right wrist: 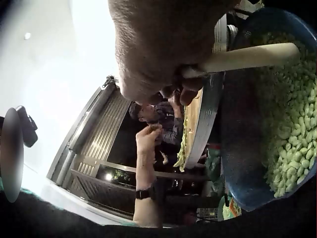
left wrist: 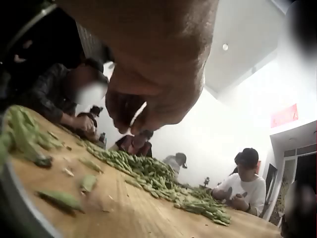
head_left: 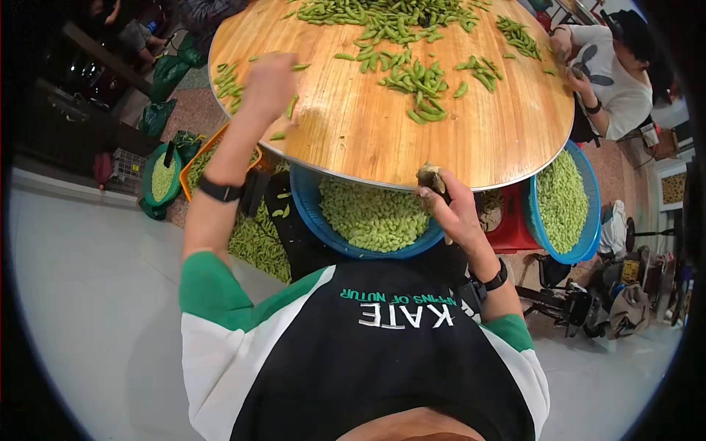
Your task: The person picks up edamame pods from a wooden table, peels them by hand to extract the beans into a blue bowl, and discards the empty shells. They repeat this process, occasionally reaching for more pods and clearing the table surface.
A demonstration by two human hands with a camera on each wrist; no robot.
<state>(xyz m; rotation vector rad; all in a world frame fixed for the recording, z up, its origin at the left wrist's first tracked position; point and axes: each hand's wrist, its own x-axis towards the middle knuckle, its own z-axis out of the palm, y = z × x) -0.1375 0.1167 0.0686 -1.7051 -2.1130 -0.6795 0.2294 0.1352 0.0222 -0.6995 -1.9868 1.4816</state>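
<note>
My left hand [head_left: 272, 84] hangs over the left side of the round wooden table [head_left: 331, 132], among scattered green pods [head_left: 293, 106]. In the left wrist view its fingers [left wrist: 131, 111] bend downward above the pods; whether they pinch anything is unclear. The right hand [head_left: 460, 209] is at the table's near edge, above the blue basket [head_left: 309, 213] of shelled beans [head_left: 375, 217]. It grips a pale, rod-like handle [right wrist: 252, 57], seen in the right wrist view; the tool's other end is hidden. A small dark and pale thing [head_left: 429, 176] shows at its fingertips.
A large pod pile [head_left: 397, 15] covers the table's far side. Another blue basket [head_left: 562, 198] of beans stands right, beside a red stool [head_left: 511, 224]. An orange basket [head_left: 195, 165] and loose pods [head_left: 257, 239] lie left below. A person in white [head_left: 614, 81] sits at right.
</note>
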